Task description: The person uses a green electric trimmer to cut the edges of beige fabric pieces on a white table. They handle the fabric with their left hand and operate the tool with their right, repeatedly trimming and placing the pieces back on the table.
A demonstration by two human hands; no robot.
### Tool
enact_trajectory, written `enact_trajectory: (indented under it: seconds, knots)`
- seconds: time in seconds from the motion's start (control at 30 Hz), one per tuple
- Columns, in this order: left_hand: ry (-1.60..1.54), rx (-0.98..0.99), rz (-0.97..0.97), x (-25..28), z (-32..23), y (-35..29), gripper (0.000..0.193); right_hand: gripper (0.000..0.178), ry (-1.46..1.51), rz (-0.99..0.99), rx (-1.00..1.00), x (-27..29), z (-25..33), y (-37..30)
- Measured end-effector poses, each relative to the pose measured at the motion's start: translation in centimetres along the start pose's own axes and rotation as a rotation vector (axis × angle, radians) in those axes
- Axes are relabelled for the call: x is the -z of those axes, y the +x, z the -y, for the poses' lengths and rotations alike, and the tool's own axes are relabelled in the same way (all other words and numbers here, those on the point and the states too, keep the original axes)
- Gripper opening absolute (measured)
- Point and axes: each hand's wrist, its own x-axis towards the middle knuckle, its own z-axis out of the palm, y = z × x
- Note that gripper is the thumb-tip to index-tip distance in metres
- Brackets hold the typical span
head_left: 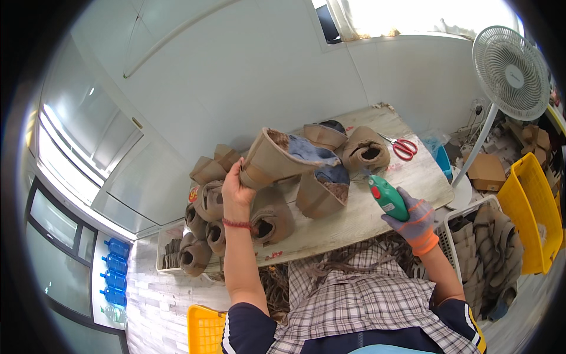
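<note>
My bare left hand (237,187) is closed on the edge of a tan boot upper (272,162), raised tilted above the table. Its wide opening faces right and shows a blue and brown fuzzy lining. In a grey and orange glove, my right hand (417,223) is wrapped round a green handheld power tool (388,199) with a red button. The tool's tip points up and left, apart from the held upper, near another boot upper (365,150) on the table. Below the held one stands a boot upper (321,194) with blue and brown lining.
Several more tan uppers (206,200) crowd the left side of the table (421,183). Red-handled scissors (404,149) lie at its far right. A white basket (454,245) of tan pieces, a yellow crate (530,218) and a standing fan (513,76) are on the right.
</note>
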Motion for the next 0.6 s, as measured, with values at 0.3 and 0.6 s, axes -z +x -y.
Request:
enact_trajectory:
  seconds: [0.3,0.6]
  knots:
    - [-0.142,0.127,0.022,3.0,4.3,-6.6,0.022,0.069,-0.151,0.049,0.218,1.2,-0.4,-1.9]
    - [-0.186,0.223,0.034,4.6,6.7,-6.1,0.024,0.068,-0.111,0.057,0.225,1.9,-1.1,-3.3]
